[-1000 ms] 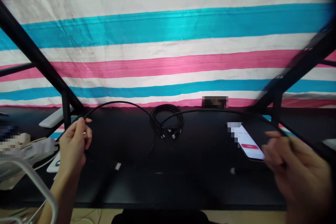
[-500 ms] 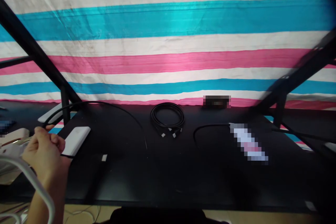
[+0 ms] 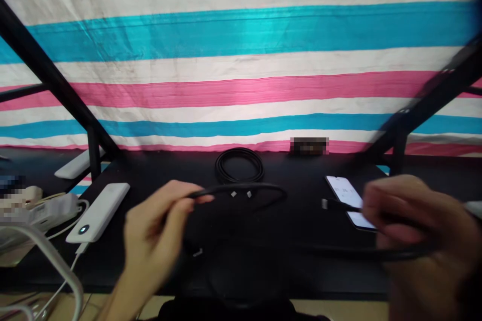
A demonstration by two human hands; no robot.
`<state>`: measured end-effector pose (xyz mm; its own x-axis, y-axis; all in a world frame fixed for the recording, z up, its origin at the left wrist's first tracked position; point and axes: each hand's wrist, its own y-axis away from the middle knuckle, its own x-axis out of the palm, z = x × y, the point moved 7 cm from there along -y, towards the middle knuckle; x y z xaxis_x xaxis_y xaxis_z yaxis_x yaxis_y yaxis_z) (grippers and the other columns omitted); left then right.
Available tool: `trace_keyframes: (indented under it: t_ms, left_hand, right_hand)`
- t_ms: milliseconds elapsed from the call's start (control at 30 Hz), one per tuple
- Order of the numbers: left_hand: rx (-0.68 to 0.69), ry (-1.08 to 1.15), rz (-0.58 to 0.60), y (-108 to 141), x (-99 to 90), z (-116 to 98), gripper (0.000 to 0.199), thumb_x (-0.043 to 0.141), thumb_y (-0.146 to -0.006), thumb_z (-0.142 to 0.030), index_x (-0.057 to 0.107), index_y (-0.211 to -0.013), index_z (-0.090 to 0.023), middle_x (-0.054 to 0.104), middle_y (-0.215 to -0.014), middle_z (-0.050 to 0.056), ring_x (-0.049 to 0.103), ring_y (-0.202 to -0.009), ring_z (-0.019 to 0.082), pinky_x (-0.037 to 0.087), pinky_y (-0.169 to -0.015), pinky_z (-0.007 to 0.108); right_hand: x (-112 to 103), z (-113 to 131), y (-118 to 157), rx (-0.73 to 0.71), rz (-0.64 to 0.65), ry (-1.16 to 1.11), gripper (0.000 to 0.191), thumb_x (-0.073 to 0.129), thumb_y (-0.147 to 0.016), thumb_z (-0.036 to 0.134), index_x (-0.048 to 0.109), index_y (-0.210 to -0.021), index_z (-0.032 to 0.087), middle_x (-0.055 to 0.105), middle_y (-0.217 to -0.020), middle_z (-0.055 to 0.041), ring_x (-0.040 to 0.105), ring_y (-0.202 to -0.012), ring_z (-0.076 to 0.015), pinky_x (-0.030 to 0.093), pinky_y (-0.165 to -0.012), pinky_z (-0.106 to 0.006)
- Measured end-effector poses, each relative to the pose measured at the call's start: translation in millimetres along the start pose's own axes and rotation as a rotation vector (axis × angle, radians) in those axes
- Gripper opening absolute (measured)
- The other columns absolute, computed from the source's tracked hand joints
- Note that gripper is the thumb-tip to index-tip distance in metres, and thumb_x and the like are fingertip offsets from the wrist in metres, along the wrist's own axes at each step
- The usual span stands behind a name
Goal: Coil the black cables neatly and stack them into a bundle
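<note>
My left hand [image 3: 160,233], left of the middle, is closed in a pinch on a black USB cable [image 3: 241,188]. The cable bends round in front of it, blurred by motion. My right hand [image 3: 424,215] is closed on black cable too, and a metal-tipped plug [image 3: 325,204] points left out of its fingers. The right hand partly covers a phone [image 3: 341,186] with a lit screen lying on the black table. Behind the left hand lies a coiled black cable [image 3: 222,173] with its plugs facing me. A white power bank [image 3: 107,205] lies left of the left hand, a white cord in its near end.
A second white device [image 3: 75,164] lies at the back left. A white power strip [image 3: 52,215] and a thick white tube [image 3: 48,256] are on the left. A dark box [image 3: 309,146] stands against the striped sheet [image 3: 244,85]. Black frame bars [image 3: 56,75] slope down on both sides.
My left hand has moved right from the far left, holding cable. My right hand has come into view with a plug. The black cable has left the power bank and phone.
</note>
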<state>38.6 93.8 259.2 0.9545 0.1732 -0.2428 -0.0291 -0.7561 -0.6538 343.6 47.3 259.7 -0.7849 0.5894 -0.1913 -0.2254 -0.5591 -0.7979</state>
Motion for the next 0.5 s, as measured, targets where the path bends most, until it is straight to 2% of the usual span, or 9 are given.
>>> trace_keyframes:
  t_ms: [67,100,133,200,300,400,500]
  left_hand:
    - [0.067,0.058,0.167,-1.1,28.7,-14.7,0.018,0.053,-0.089,-0.019,0.071,-0.088,-0.025,0.074,-0.086,0.001,0.067,-0.081,0.016,0.051,-0.071,0.025]
    - [0.037,0.085,0.204,-2.0,38.1,-15.1,0.019,0.053,-0.089,-0.020,0.071,-0.087,-0.024,0.074,-0.085,0.001,0.067,-0.078,0.016,0.052,-0.069,0.024]
    - [-0.014,0.124,0.215,-2.8,44.5,-12.5,0.019,0.052,-0.090,-0.021,0.071,-0.087,-0.024,0.074,-0.081,0.000,0.067,-0.069,0.014,0.052,-0.063,0.023]
    - [-0.148,0.186,0.202,-3.1,50.3,-0.7,0.021,0.049,-0.092,-0.025,0.070,-0.089,-0.025,0.070,-0.068,-0.002,0.058,-0.048,0.009,0.045,-0.046,0.019]
    - [-0.251,0.232,0.169,-1.3,49.3,13.9,0.022,0.050,-0.092,-0.031,0.070,-0.087,-0.025,0.063,-0.057,-0.003,0.046,-0.039,0.007,0.034,-0.038,0.019]
    - [-0.275,0.241,0.162,-0.8,48.7,18.5,0.023,0.053,-0.090,-0.035,0.070,-0.082,-0.023,0.062,-0.061,-0.001,0.044,-0.043,0.008,0.033,-0.039,0.020]
    - [-0.249,0.213,0.218,-1.8,55.3,16.0,0.017,0.062,-0.083,-0.035,0.069,-0.078,-0.021,0.055,-0.057,-0.002,0.038,-0.043,0.008,0.030,-0.040,0.021]
  right_hand:
    - [39.0,22.2,-4.1,-0.113,0.184,-0.001,0.037,0.060,-0.085,0.047,0.062,-0.120,0.033,0.052,-0.084,-0.0038,0.046,-0.066,-0.0170,0.038,-0.053,-0.031]
    - [55.4,29.2,-5.7,-0.132,0.257,0.035,0.041,0.059,-0.086,0.045,0.058,-0.125,0.032,0.053,-0.093,-0.0046,0.046,-0.068,-0.0161,0.039,-0.055,-0.030]
    - [69.5,34.0,-6.7,-0.135,0.323,0.066,0.038,0.058,-0.087,0.044,0.059,-0.123,0.030,0.053,-0.099,-0.0055,0.049,-0.073,-0.0165,0.042,-0.060,-0.031]
    - [88.0,39.7,-8.0,-0.129,0.388,0.079,0.023,0.057,-0.089,0.038,0.066,-0.107,0.025,0.055,-0.102,-0.0058,0.053,-0.078,-0.0168,0.044,-0.066,-0.031]
    - [99.3,44.1,-7.4,-0.131,0.399,0.054,0.009,0.062,-0.085,0.028,0.062,-0.080,0.022,0.060,-0.086,-0.0038,0.055,-0.079,-0.0181,0.045,-0.068,-0.032]
    - [99.9,46.2,-6.4,-0.130,0.355,0.025,0.013,0.063,-0.083,0.023,0.057,-0.072,0.021,0.061,-0.075,-0.0017,0.055,-0.074,-0.0178,0.044,-0.066,-0.031]
    - [97.3,40.5,-5.4,-0.033,0.322,-0.069,0.018,0.059,-0.084,0.020,0.054,-0.067,0.020,0.054,-0.062,0.0023,0.050,-0.057,-0.0119,0.039,-0.053,-0.025]
